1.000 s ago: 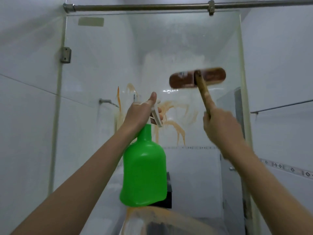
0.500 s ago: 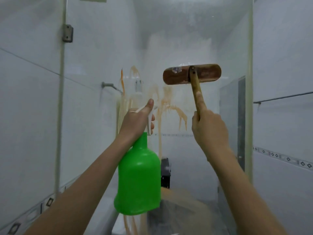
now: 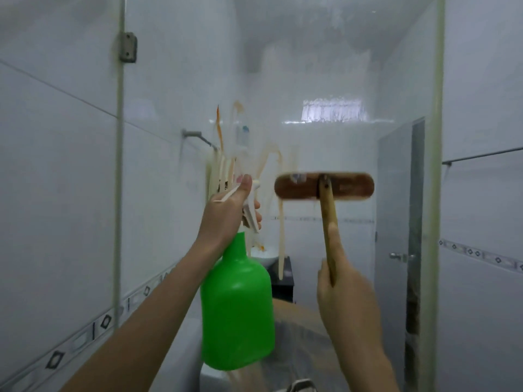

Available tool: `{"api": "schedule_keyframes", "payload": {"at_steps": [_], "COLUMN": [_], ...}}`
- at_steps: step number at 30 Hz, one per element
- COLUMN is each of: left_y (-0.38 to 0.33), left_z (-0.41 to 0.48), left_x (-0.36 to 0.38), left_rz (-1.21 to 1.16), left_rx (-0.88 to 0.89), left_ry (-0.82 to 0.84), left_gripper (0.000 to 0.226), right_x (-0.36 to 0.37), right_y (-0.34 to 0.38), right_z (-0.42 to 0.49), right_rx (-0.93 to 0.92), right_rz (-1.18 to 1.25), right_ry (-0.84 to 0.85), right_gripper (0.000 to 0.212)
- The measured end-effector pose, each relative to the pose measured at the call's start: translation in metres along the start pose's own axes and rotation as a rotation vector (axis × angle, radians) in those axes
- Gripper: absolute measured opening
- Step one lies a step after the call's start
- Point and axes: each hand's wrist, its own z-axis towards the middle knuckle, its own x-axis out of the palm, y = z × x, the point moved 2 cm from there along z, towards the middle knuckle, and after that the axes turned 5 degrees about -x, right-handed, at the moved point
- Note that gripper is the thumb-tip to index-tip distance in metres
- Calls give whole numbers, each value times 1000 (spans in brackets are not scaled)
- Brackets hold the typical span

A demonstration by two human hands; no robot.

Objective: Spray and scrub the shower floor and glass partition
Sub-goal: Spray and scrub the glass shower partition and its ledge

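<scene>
I work from a single head-worn, wide-angle view. It faces forward, square onto the glass partition (image 3: 311,66) at close range. Both forearms enter from the bottom edge, and the left hand (image 3: 226,219) and right hand (image 3: 346,295) sit low-centre, near the lens. The tiled walls (image 3: 56,193) fill both side margins.

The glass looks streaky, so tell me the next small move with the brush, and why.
Probably sweep the brown wooden scrub brush, held by the right hand, left and down across the glass partition. Orange-brown streaks run beside and below the brush's left end, so that patch looks unscrubbed. The left hand holds the green plastic spray bottle just left of them.
</scene>
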Motion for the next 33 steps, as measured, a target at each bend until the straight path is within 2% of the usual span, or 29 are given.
{"api": "schedule_keyframes", "payload": {"at_steps": [2, 4, 8, 12, 14, 20, 24, 27, 30, 33], "left_y": [4, 4, -2, -2, -3, -17, -23, -29, -34, -36], "left_z": [1, 2, 10, 19, 20, 30, 36, 40, 40, 38], "left_x": [-13, -23, -39, -60, -68, -79, -90, -98, -101, -107], "left_rz": [21, 30, 50, 38, 9, 27, 19, -29, -17, 2], "left_rx": [-11, 2, 55, 69, 89, 87, 82, 90, 84, 98], "left_ry": [-102, -198, -173, -270, -322, -269, -353, -277, -304, -364], "left_gripper": [58, 54, 51, 60, 56, 54, 55, 53, 54, 54], "right_x": [4, 3, -10, 9, 20, 4, 11, 27, 26, 18], "right_y": [4, 13, 37, 25, 26, 88, 90, 88, 121, 145], "right_z": [-12, 15, 84, 31, 9, 118, 94, 62, 112, 150], "right_rx": [16, -57, -173, -154, -135, -306, -255, -256, -337, -372], "right_rz": [-24, -50, -87, -109, -120, -191, -232, -248, -250, -224], "right_ry": [67, 14, -87, 21, 74, -79, -11, 35, -66, -76], "right_gripper": [70, 69, 65, 72, 75, 66, 69, 75, 72, 69]}}
